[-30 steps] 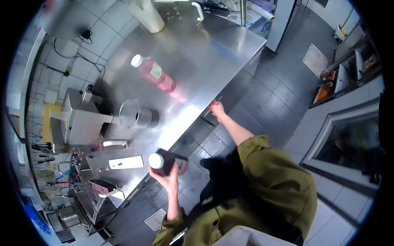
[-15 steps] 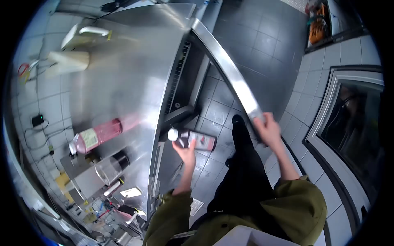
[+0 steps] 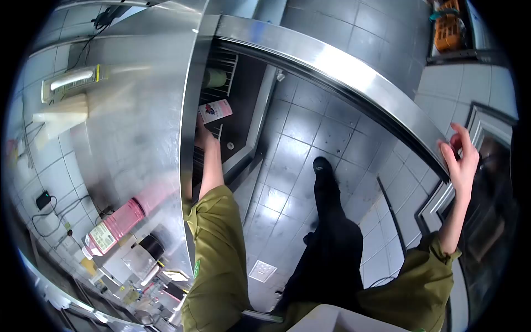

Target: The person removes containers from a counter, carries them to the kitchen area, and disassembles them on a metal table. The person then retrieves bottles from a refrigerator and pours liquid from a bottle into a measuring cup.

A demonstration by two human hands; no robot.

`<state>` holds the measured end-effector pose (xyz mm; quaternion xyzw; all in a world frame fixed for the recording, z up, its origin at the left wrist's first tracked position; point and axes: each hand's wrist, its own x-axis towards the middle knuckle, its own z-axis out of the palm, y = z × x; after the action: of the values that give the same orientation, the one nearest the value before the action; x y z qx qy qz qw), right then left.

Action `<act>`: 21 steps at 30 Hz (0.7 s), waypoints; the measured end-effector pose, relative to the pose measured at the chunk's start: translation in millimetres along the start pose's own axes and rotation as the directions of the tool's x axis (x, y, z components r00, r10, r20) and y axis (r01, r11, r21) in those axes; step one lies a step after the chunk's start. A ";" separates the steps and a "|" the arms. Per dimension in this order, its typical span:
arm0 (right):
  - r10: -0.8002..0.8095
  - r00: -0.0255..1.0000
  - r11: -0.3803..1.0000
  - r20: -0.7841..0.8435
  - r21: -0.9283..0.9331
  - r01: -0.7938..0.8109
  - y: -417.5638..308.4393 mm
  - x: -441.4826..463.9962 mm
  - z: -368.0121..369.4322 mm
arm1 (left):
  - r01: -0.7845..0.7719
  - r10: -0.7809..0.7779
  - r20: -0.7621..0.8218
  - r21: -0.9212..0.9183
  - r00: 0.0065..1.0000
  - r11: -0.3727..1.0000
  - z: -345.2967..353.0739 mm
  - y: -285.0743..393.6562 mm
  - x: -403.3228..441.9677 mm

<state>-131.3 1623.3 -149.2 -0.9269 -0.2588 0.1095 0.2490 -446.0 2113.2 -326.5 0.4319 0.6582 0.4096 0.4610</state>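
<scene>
My left hand [image 3: 207, 138] reaches past the counter edge into the opened under-counter cabinet [image 3: 250, 105], closed on a dark bottle with a pink and white label [image 3: 215, 111]. The counter edge hides part of the fingers and the bottle's cap. Behind it a green container [image 3: 214, 78] stands on the wire shelf. At the right, my right hand [image 3: 460, 155] is at the far end of the cabinet door [image 3: 354, 66], its fingers curved and apart, gripping nothing.
On the steel counter [image 3: 133, 110] are a large pink bottle [image 3: 119, 224], a clear jug with a dark base [image 3: 145, 253] and a pale pitcher [image 3: 65, 115]. The open door spans the aisle. An orange basket [image 3: 447, 30] sits at the upper right.
The left hand has carried the dark bottle from over the floor into the cabinet. The door has swung wider, and the right hand has moved right and opened from its edge.
</scene>
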 end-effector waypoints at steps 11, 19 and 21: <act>-0.022 0.995 1.000 0.094 0.001 0.022 27.9 19.4 -7.7 | -0.032 0.071 -0.045 0.583 0.996 0.812 -70.8 -79.1 -8.9; 0.057 0.992 0.993 0.112 0.092 -0.068 2.2 -26.6 19.5 | 0.039 -0.387 0.368 0.681 0.846 0.732 -122.4 -136.4 -220.3; 0.095 0.990 0.993 0.104 0.055 -0.102 -33.7 -63.6 33.5 | 0.048 -0.522 0.608 0.624 0.598 0.780 -159.8 -113.7 -280.7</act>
<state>-210.4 1627.8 -155.6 -0.9238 -0.2215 0.1762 0.2577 -564.5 1791.9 -323.8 0.5570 0.5556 -0.0980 0.6095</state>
